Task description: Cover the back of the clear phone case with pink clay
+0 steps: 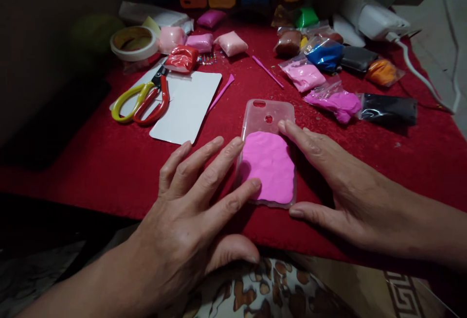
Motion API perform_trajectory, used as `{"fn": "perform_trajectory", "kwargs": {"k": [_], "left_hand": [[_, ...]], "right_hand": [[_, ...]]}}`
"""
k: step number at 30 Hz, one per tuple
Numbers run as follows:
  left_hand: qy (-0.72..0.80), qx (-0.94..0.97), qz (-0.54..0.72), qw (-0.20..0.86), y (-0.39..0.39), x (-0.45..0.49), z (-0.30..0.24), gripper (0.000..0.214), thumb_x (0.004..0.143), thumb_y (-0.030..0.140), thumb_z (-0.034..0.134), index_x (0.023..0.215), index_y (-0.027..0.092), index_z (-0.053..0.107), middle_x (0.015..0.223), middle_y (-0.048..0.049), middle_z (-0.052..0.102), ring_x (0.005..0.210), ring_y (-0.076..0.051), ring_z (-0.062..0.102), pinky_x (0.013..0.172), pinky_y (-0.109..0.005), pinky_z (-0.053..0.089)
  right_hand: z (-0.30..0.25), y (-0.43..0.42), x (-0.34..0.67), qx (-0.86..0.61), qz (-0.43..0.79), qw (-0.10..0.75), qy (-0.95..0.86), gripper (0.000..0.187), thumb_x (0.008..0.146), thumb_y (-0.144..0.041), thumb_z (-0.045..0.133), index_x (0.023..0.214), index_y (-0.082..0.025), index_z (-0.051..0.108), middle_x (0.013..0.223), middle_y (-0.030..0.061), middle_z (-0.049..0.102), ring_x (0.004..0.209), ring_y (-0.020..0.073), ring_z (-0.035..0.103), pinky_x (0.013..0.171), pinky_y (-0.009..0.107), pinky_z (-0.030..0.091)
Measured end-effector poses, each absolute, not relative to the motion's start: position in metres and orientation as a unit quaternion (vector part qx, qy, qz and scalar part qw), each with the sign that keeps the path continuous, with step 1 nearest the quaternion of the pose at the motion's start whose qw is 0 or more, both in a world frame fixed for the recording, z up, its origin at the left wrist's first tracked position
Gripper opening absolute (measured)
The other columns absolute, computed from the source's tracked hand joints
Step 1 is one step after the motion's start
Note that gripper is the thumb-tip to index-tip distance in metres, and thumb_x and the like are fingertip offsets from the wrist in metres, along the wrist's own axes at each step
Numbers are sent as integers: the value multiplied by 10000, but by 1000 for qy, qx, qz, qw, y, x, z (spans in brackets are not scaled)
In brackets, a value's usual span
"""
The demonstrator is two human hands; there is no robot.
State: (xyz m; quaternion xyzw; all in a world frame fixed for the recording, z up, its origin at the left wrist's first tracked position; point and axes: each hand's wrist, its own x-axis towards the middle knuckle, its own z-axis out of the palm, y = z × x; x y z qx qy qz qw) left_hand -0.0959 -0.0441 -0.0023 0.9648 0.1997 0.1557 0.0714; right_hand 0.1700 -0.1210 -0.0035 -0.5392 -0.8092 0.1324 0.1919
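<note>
One phone case (253,122) points its cutout end (275,106) lengthwise away, left hand (193,206) splayed, right hand (350,189) with thumb apart.

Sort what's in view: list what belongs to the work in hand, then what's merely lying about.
Probably in the work:
pink clay-like sheet
phone case beneath it

Seemingly lying about:
scissors
tape roll
white card
blue packet
orange packet

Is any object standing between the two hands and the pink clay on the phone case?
Nothing visible does. The left hand's index fingertip appears to rest on the pink clay, and the right hand lies beside the phone case. The scissors and white card lie off to the left.
</note>
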Motion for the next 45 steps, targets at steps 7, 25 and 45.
{"fn": "perform_trajectory", "kwargs": {"k": [7,25,45], "left_hand": [[201,966,154,53,-43,-97,-4,519,931,582,518,1348,277,566,1612,-111,344,1490,-320,285,1203,-548,212],[185,962,180,90,-43,-100,1,478,944,552,518,1318,266,598,1602,-128,348,1478,-318,307,1196,-531,224],[194,956,208,79,-42,-99,-4,452,953,538,509,1289,258,620,1563,-134,414,1449,-322,362,1180,-551,260]], "right_hand": [[-4,-122,170,-543,123,186,-810,897,922,-402,604,1604,-127,89,1664,153,215,1520,301,241,1184,531,306],[-4,-122,170,-543,104,181,-814,895,918,-441,592,1597,-95,123,1661,141,232,1518,298,244,1190,485,296],[-5,-122,172,-550,111,179,-808,930,895,-487,614,1608,-151,120,1655,123,255,1498,337,283,1168,533,331]]}}
